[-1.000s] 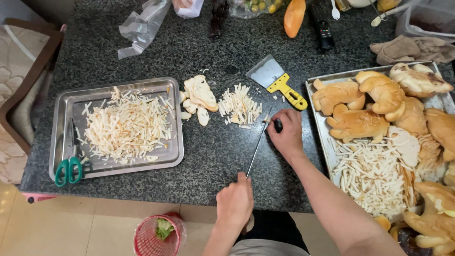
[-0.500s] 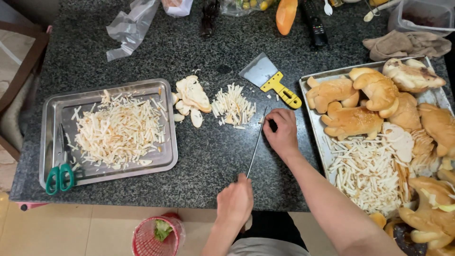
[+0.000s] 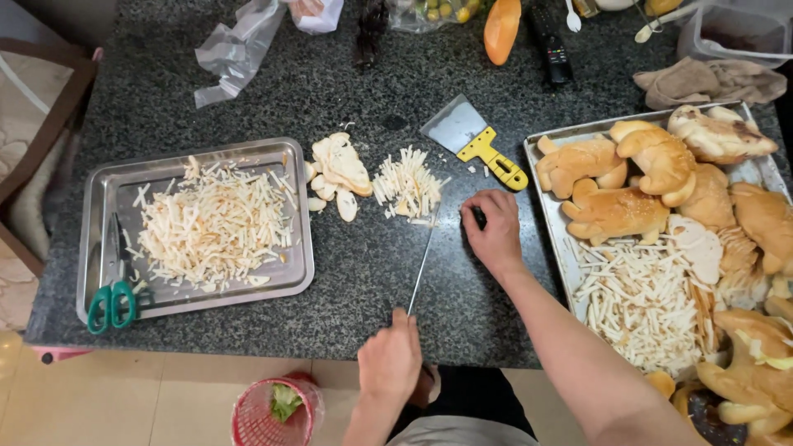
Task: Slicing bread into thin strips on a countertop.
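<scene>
the left hand [image 3: 390, 361] is closed around the handle of a long knife [image 3: 420, 268] at the near edge of the dark granite table [image 3: 248, 99], its thin blade running away toward a small pile of cut bread strips [image 3: 406, 183]. the right hand [image 3: 494, 230] rests curled on the table at the blade's far end, fingertips seemingly touching it. a yellow-handled scraper [image 3: 475, 142] lies just beyond. bread slices [image 3: 337, 169] sit beside a steel tray [image 3: 299, 248] of strips with green scissors [image 3: 111, 297].
</scene>
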